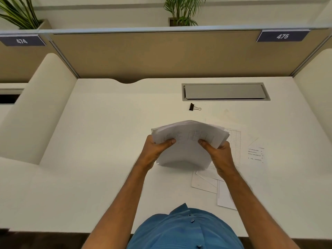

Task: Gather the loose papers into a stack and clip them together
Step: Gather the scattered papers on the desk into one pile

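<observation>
I hold a bundle of white papers [186,139] above the desk, its sheets fanned and uneven at the top edge. My left hand [156,150] grips its left side, thumb on top. My right hand [218,153] grips its right side the same way. A black binder clip [193,107] with silver handles lies on the desk beyond the bundle, apart from both hands. Loose sheets remain on the desk: a printed table sheet [234,146] under my right hand, a sheet with text lines [256,154] farther right, and overlapping blank sheets [212,187] under my right forearm.
The white desk [107,141] is bounded by a tan partition [161,56] at the back and rounded side dividers. A grey cable hatch [224,91] is set into the desk at the back right, just behind the clip.
</observation>
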The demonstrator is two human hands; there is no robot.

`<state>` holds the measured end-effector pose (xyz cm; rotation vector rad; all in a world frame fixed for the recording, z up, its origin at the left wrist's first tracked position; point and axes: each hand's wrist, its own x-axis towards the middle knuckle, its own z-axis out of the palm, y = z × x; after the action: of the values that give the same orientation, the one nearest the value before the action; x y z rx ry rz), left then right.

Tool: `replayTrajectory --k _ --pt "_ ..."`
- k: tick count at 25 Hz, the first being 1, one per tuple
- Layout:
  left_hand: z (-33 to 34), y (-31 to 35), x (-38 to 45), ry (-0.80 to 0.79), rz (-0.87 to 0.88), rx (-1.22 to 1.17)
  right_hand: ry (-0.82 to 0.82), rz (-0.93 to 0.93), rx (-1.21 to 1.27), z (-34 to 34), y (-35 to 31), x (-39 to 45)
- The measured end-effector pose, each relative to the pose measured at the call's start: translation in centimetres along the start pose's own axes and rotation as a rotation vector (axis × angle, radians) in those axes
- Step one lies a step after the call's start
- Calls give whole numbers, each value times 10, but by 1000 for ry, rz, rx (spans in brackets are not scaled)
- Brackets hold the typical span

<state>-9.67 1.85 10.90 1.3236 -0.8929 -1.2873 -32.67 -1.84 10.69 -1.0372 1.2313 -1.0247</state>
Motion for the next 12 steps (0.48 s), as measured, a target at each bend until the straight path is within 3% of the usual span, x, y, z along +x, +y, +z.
replayTrajectory --k 7,12 --pt "5 36 0 -50 112 -5 38 -177 31 -3 -29 -10" --pt "-4 -20 -5 -58 -28 14 -85 38 -72 -7 24 -10"
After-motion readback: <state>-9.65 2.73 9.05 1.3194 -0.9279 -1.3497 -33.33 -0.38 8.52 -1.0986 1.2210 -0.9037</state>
